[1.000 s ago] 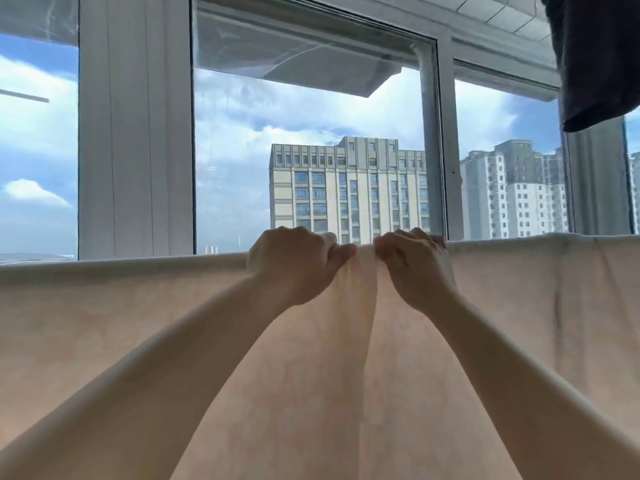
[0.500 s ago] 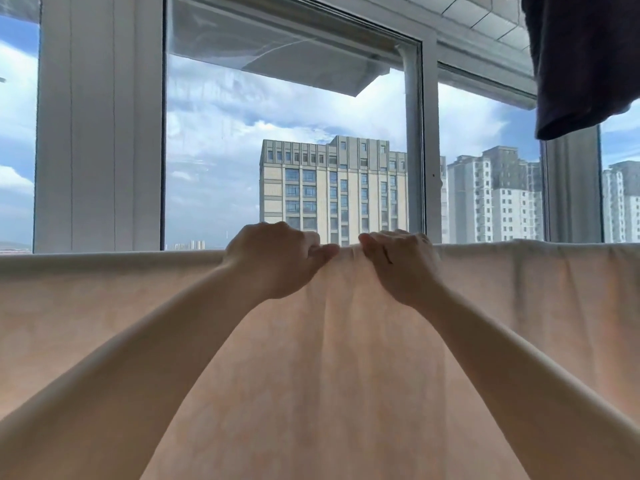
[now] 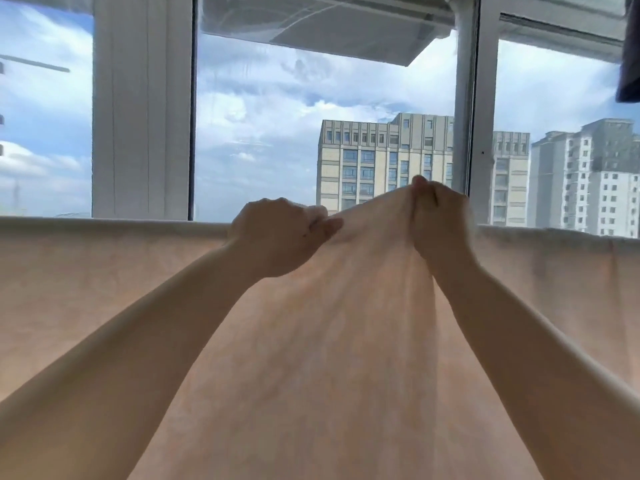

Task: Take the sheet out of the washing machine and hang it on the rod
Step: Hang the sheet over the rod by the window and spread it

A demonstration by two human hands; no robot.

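Observation:
A pale peach sheet (image 3: 104, 289) hangs across the whole width of the view, draped over a rod that its top fold hides. My left hand (image 3: 277, 237) grips the sheet's top edge at the middle. My right hand (image 3: 440, 220) pinches a bunch of the same edge just to the right and holds it lifted above the fold line, so the cloth rises in a peak between my hands. Both forearms reach up from the bottom of the view.
Behind the sheet stand tall windows with white frames (image 3: 142, 116), with sky and apartment blocks beyond. A dark garment (image 3: 630, 46) hangs at the top right corner.
My right hand has lifted its bunch of sheet upward off the fold line and my hands have moved slightly apart. The view has shifted to the left.

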